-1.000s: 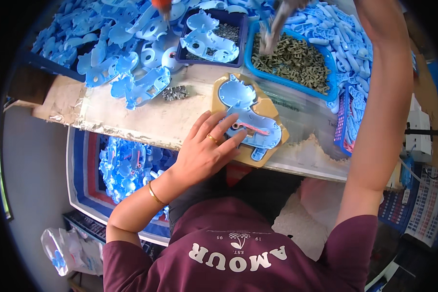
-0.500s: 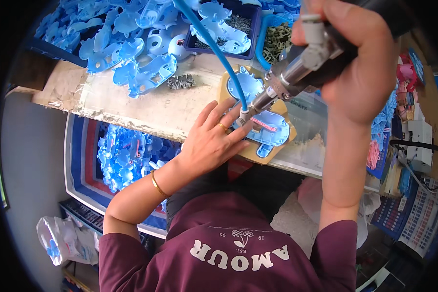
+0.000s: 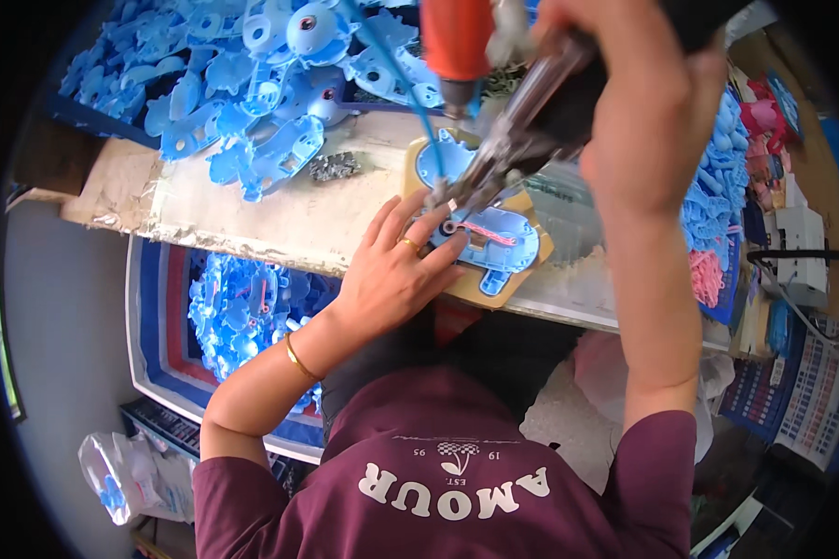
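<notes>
Left hand (image 3: 391, 265) spread, fingertips on blue shell (image 3: 519, 252); right hand (image 3: 648, 121) wrapped round metal tool (image 3: 533, 102), above it. Shell probably light, stiff, slick; best held by its rim.

1. Light-blue plastic shell (image 3: 524, 253): hollow side up, seated in tan block (image 3: 463, 285), flat at the tabletop's (image 3: 252, 210) front edge. Rounded end partly hidden.
2. Pink strip (image 3: 494, 234): lying inside shell.
3. Silver-and-black tool (image 3: 539, 88): slanted, tip down over shell; blurred, contact unclear.
</notes>
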`<action>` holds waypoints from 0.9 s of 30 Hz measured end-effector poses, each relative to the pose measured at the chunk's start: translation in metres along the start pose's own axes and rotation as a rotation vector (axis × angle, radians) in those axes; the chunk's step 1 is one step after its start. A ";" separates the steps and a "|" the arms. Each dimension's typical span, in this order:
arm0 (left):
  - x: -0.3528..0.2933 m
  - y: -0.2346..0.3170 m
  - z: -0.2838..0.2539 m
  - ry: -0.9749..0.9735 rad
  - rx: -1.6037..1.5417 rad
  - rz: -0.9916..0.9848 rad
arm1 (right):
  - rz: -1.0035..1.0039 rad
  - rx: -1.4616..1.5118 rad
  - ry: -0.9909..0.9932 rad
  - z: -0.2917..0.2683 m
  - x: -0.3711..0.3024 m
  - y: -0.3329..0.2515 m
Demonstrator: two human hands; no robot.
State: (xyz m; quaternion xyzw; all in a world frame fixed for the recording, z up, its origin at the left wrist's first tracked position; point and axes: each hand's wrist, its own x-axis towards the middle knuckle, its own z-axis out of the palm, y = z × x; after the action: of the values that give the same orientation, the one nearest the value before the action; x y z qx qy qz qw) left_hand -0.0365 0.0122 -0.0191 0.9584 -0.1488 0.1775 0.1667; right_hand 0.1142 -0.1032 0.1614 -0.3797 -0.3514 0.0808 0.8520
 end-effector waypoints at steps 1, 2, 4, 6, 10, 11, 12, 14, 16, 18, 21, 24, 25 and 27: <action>0.002 0.001 -0.002 0.029 -0.029 0.016 | -0.020 0.397 -0.169 -0.018 0.015 0.002; 0.007 0.004 -0.002 0.052 -0.064 0.024 | -0.136 -0.136 -0.071 -0.013 0.024 -0.019; 0.004 0.001 -0.007 0.053 -0.048 0.045 | -0.228 -0.723 0.010 -0.013 0.046 -0.046; 0.007 0.000 -0.013 0.052 -0.064 0.063 | -0.127 -0.812 -0.080 -0.034 0.065 -0.068; 0.008 -0.004 -0.064 -0.040 -0.433 -0.009 | -0.007 -0.781 -0.097 -0.101 0.078 -0.102; 0.005 -0.008 -0.085 -0.071 -0.500 -0.017 | 0.000 -0.904 -0.041 -0.142 0.074 -0.108; -0.002 -0.015 -0.108 -0.137 -0.586 -0.048 | 0.009 -1.030 0.017 -0.179 0.065 -0.114; -0.020 -0.027 -0.162 -0.276 -0.677 -0.155 | 0.021 -1.267 0.134 -0.243 0.054 -0.122; -0.039 -0.027 -0.219 -0.450 -0.535 -0.323 | 0.141 -1.709 0.114 -0.299 0.028 -0.112; -0.071 -0.024 -0.244 -0.550 -0.366 -0.427 | 0.227 -1.895 0.096 -0.325 0.005 -0.083; -0.114 -0.042 -0.230 -0.470 0.191 -0.693 | -0.093 -2.333 -0.014 -0.315 -0.015 -0.064; -0.107 -0.042 -0.223 -0.424 0.337 -0.752 | -0.132 -2.263 0.046 -0.318 -0.018 -0.067; -0.099 -0.041 -0.220 -0.423 0.339 -0.750 | -0.147 -2.209 0.070 -0.316 -0.022 -0.072; -0.078 -0.031 -0.212 -0.388 0.183 -0.606 | -0.192 -2.178 0.072 -0.306 -0.028 -0.074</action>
State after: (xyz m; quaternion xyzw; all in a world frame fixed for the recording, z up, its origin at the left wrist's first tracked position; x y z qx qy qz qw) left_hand -0.1575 0.1363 0.1288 0.9857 0.1295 -0.0526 0.0943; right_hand 0.2855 -0.3469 0.0566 -0.9028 -0.2375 -0.3513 0.0722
